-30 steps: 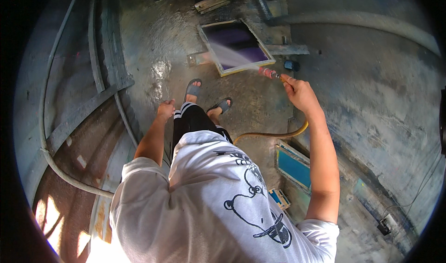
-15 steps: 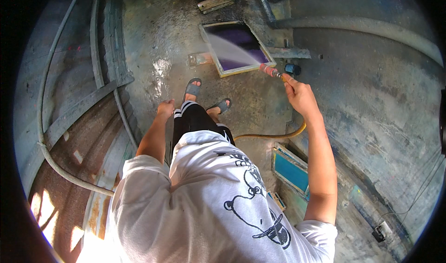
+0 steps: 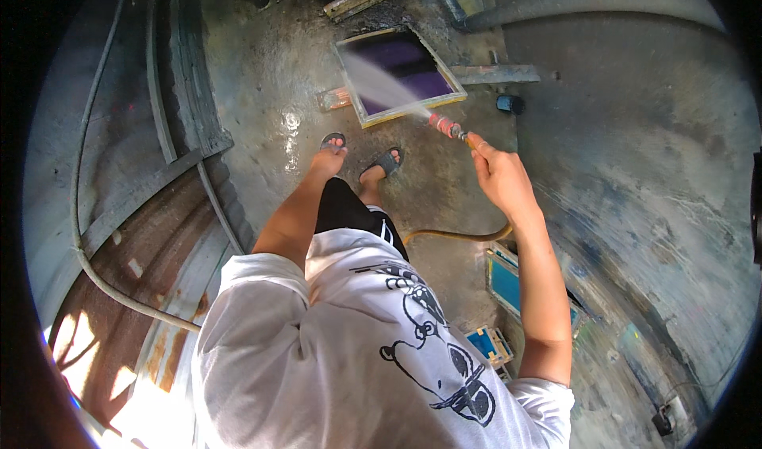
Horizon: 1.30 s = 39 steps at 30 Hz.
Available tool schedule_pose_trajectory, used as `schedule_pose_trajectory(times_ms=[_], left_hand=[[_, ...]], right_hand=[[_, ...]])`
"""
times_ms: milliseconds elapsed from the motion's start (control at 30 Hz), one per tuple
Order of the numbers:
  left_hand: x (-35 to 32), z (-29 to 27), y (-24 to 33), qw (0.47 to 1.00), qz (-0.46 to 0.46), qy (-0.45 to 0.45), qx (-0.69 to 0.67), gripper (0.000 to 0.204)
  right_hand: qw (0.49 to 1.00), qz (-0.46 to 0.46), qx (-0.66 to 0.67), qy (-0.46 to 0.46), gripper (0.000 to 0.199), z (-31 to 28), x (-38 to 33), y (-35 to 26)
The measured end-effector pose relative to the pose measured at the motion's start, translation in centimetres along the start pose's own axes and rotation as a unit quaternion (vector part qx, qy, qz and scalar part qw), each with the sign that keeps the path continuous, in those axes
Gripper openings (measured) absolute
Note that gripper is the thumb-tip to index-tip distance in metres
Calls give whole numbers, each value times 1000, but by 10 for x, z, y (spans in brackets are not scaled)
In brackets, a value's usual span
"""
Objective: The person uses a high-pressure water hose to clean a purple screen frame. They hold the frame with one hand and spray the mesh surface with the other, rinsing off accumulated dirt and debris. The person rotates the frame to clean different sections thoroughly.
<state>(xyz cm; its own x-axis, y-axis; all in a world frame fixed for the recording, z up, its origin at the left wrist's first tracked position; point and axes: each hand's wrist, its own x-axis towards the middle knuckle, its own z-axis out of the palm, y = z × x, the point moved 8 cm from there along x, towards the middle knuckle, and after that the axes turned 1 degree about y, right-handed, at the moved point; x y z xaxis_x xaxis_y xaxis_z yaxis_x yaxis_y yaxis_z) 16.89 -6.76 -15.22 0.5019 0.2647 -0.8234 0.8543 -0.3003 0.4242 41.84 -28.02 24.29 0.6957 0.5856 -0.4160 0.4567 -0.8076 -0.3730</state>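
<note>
My right hand (image 3: 504, 181) is closed round the yellow end of a hose, behind its red spray nozzle (image 3: 444, 125). A white fan of water leaves the nozzle toward the upper left, across a framed screen (image 3: 456, 97) with a dark purple mesh. The screen lies tilted on the wet floor ahead of my feet, propped on wood pieces. The yellow hose (image 3: 456, 235) curves back below my right forearm. My left hand (image 3: 326, 163) hangs in front of my left foot, its fingers loosely curled, with nothing seen in it.
A dark blue cup (image 3: 510, 104) sits right of the screen, by a plank (image 3: 504, 74). A wooden block (image 3: 355, 2) lies beyond. Blue-meshed frames (image 3: 506, 278) lean at my right. A thick pipe (image 3: 603, 3) runs along the right wall; a grey hose (image 3: 78, 187) hangs on the left.
My left hand has swung right and forward, over my left foot. My right hand and the nozzle have shifted slightly left, still spraying. The view has turned a little.
</note>
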Motion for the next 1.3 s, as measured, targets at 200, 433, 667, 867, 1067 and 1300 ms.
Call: schedule_pose_trajectory(times_ms=[200,433,667,867,1067,1300], left_hand=[[34,44,84,998,39,45,-8,56],[77,55,86,990,-89,105,28,67],[159,25,39,951,-183,238,72,88],[257,-10,-11,951,-175,237,96,80],[303,7,-60,962,-212,165,47,67],[337,7,-80,961,-219,164,37,56]], right_hand=[[997,2,70,7,31,12,0,91],[990,33,134,-20,32,64,8,169],[978,72,192,-34,35,84,13,185],[972,99,197,-77,39,118,40,193],[969,87,199,-119,36,157,81,183],[969,50,190,-147,40,172,130,181]])
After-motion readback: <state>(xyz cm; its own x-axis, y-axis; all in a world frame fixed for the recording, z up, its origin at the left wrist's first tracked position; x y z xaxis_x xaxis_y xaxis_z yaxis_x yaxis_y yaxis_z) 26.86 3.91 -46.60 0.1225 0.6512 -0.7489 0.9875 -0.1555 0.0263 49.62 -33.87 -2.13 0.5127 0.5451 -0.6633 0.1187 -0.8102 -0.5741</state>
